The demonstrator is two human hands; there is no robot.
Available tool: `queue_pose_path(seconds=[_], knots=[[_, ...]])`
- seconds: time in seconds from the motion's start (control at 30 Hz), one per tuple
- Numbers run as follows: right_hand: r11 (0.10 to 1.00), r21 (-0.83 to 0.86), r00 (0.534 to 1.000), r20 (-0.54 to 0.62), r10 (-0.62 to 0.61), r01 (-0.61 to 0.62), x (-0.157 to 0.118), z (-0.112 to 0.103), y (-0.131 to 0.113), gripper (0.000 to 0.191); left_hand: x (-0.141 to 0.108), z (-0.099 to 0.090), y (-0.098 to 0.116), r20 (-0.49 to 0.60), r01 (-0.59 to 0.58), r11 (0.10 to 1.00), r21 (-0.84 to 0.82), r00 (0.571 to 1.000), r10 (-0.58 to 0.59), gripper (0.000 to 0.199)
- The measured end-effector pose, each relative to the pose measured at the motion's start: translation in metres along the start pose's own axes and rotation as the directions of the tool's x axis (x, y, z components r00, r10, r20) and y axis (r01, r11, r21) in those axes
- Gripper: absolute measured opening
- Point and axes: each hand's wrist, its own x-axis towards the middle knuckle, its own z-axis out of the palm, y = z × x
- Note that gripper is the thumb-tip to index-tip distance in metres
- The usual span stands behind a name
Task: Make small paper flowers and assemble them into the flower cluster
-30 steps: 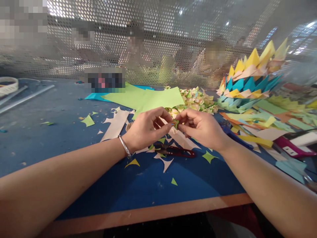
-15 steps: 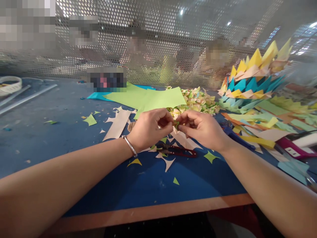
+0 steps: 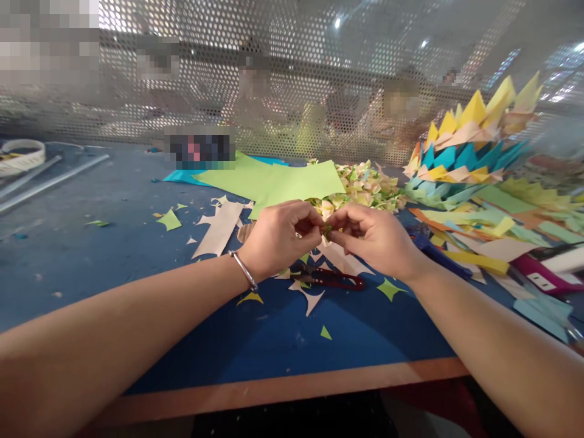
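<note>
Both hands meet above the blue table, fingertips pinching a small green paper piece between them. My left hand, with a silver bangle at the wrist, is closed on its left side. From the right, my right hand pinches the same piece. Just below the hands lie red-handled snips among paper scraps. Behind them is a heap of small cream and green folded pieces, beside a large light green paper sheet.
Layered paper cones stand at the back right, near coloured strips and a magenta tool. A white tape roll lies far left. Perforated metal screen runs behind the table.
The view has shifted slightly, so most things appear a little further right. Both hands keep their pinch, and the small green piece between them looks slightly turned.
</note>
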Motion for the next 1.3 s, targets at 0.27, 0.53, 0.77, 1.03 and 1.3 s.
queue_pose_path(seconds=[0.27, 0.53, 0.77, 1.03, 1.3], knots=[[1.000, -0.019, 1.000, -0.006, -0.018, 0.017, 0.000, -0.001, -0.003, 0.013, -0.001, -0.001, 0.003, 0.021, 0.023, 1.000, -0.005, 1.000, -0.023, 0.012], [0.997, -0.058, 0.998, -0.039, -0.050, 0.047, -0.002, 0.000, 0.000, 0.014, -0.002, 0.002, 0.004, 0.027, 0.094, 0.995, -0.044, 0.995, -0.093, 0.011], [0.997, -0.067, 0.999, -0.032, -0.025, 0.023, -0.002, 0.002, 0.004, 0.011, -0.001, 0.006, -0.006, 0.147, 0.301, 0.930, -0.210, 0.950, -0.274, 0.003], [0.998, -0.057, 0.999, -0.031, -0.039, 0.037, -0.003, 0.000, -0.001, 0.016, 0.002, 0.005, -0.003, 0.189, 0.383, 0.807, -0.450, 0.924, -0.333, 0.011], [0.990, -0.109, 0.995, -0.041, -0.096, 0.091, -0.005, -0.002, -0.006, 0.011, 0.003, 0.003, -0.002, 0.218, 0.357, 0.808, -0.469, 0.933, -0.286, 0.011]])
